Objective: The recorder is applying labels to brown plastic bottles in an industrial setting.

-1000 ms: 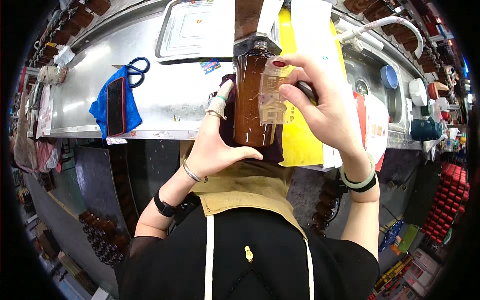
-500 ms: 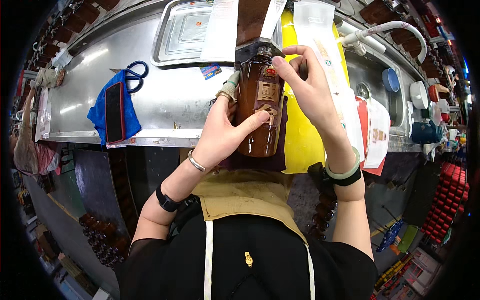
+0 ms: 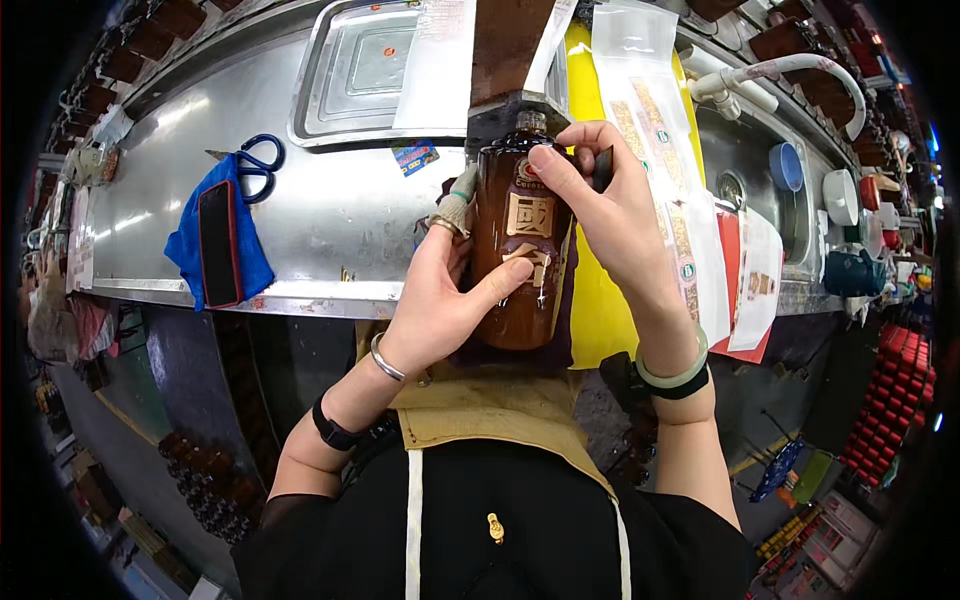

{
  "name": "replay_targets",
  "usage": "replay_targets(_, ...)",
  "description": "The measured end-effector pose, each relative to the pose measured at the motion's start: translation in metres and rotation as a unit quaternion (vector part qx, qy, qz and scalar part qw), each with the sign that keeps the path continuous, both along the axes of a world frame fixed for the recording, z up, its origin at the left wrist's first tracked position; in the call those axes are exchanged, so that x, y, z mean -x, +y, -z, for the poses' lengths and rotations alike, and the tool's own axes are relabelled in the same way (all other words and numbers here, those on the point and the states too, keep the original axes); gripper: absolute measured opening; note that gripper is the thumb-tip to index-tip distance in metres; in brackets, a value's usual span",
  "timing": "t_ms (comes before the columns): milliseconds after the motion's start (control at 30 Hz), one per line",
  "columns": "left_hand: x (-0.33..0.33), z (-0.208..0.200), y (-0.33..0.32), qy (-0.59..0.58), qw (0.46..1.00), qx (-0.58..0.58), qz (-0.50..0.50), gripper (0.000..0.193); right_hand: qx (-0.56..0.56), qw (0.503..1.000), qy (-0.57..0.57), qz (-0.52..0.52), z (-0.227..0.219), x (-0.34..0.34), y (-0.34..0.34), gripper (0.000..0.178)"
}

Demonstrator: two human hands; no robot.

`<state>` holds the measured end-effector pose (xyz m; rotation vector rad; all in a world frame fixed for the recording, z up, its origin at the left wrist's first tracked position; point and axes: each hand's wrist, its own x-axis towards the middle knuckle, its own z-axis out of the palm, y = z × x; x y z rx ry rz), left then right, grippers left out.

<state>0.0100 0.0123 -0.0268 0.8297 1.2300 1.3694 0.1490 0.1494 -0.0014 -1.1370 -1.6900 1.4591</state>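
A glossy brown bottle [image 3: 515,315] with gold lettering and a clear neck lies on a dark cloth, its neck pointing away from me. My left hand [image 3: 440,295] grips its left side, thumb across the front. One left finger wears a cloth finger cover [image 3: 455,210]. At the bottle's upper right, my right hand [image 3: 610,215] has its thumb on the surface beside a small round emblem [image 3: 528,172]. The right fingers are curled, and a small dark thing [image 3: 602,170] shows among them; its kind is unclear.
Blue-handled scissors [image 3: 258,168], a blue cloth [image 3: 190,255] and a phone [image 3: 219,245] lie left on the steel counter. Behind stands a metal tray [image 3: 305,100]. Sticker strips [image 3: 682,245] lie on a yellow sheet [image 3: 605,320], near the sink [image 3: 800,235] and tap [image 3: 790,65] at right.
My right thumb has come down onto the bottle near the emblem. The bottle has turned so its lettering faces up more, and it sits lower in view. The left hand keeps its grip.
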Motion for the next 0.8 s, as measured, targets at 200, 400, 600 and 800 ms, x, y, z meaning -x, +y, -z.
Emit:
replay_targets(200, 0.001, 0.001, -0.001, -0.015, 1.000, 0.009, 0.013, 0.087, 0.004, 1.000, 0.004, 0.000, -0.004, -0.001, -0.002, 0.036)
replay_targets(400, 0.003, -0.001, 0.002, -0.035, 0.999, -0.005, 0.005, 0.086, 0.045, 0.998, 0.051, 0.011, 0.001, -0.009, -0.003, 0.042)
replay_targets(600, 0.006, -0.002, 0.018, -0.147, 0.988, 0.007, -0.047, 0.073, 0.101, 0.990, 0.088, 0.035, 0.012, -0.027, -0.026, 0.051)
replay_targets(800, 0.006, -0.004, 0.023, -0.135, 0.990, 0.032, -0.037, 0.073, 0.090, 0.994, 0.061, 0.031, 0.015, -0.024, -0.045, 0.062)
